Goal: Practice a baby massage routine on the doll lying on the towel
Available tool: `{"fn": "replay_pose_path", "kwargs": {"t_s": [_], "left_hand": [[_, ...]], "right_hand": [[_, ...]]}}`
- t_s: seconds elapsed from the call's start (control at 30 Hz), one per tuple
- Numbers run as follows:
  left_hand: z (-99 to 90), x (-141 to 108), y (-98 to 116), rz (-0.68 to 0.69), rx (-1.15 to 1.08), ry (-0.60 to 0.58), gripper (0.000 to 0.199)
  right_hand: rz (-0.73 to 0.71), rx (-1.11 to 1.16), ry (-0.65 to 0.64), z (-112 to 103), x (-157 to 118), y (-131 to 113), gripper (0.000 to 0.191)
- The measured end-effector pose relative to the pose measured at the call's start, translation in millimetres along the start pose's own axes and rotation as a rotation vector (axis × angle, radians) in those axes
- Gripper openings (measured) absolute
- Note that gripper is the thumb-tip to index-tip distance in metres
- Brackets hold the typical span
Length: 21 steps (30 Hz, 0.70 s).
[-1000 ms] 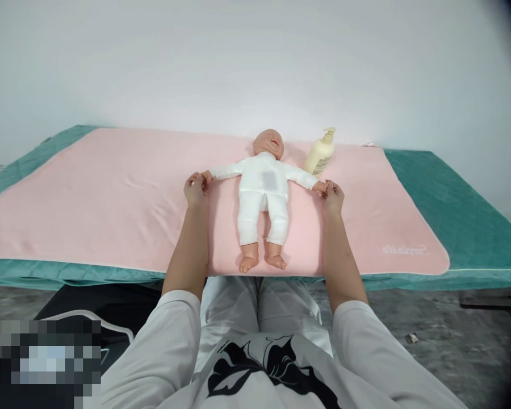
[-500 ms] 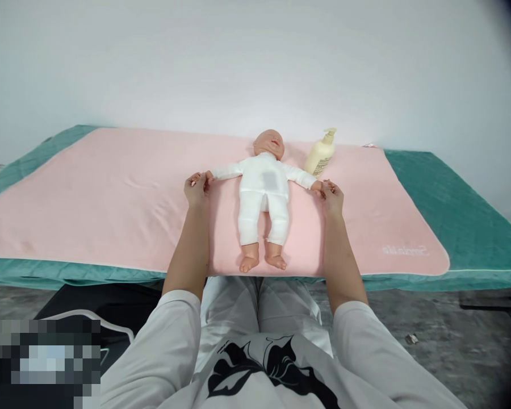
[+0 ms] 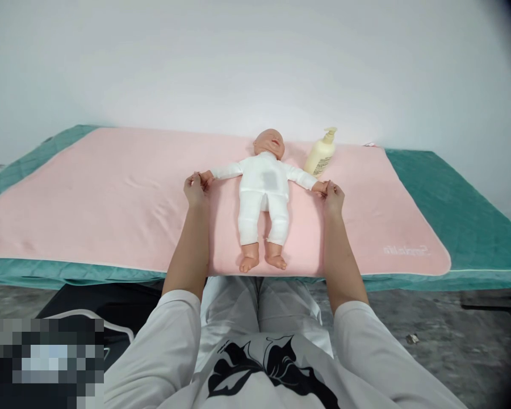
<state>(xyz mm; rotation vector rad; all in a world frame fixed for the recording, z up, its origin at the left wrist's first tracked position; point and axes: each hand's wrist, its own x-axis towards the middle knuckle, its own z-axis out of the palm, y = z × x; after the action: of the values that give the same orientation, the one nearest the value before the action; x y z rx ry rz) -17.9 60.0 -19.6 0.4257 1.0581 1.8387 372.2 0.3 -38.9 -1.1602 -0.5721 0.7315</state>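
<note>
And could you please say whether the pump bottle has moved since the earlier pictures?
No, the pump bottle shows no visible shift; it sits at the same spot on the pink mat, near the doll.

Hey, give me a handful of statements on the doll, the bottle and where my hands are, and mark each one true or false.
1. The left hand is holding the doll. True.
2. The right hand is on the pump bottle. False: it holds the doll too, on the opposite side.
3. The doll lies face down. False: it is on its back.
4. The pump bottle is on the pink blanket. True.
5. The doll's feet are in socks. False: they are bare.
</note>
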Motion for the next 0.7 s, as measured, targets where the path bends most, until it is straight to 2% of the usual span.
{"fn": "replay_pose_path", "kwargs": {"t_s": [0.27,0.4,0.7], "left_hand": [[1.7,0.5,0.5,-0.036,0.015,0.03,0.009],[0.4,0.8,-0.8,-0.005,0.006,0.011,0.01],[-1.3,1.7,-3.0,0.035,0.059,-0.001,0.022]], "right_hand": [[0.065,-0.004,0.037,0.2,3.5,2.7,0.012],[0.071,-0.003,0.002,1.0,0.7,1.2,0.008],[-0.034,0.013,-0.134,-6.0,3.0,10.5,0.034]]}}
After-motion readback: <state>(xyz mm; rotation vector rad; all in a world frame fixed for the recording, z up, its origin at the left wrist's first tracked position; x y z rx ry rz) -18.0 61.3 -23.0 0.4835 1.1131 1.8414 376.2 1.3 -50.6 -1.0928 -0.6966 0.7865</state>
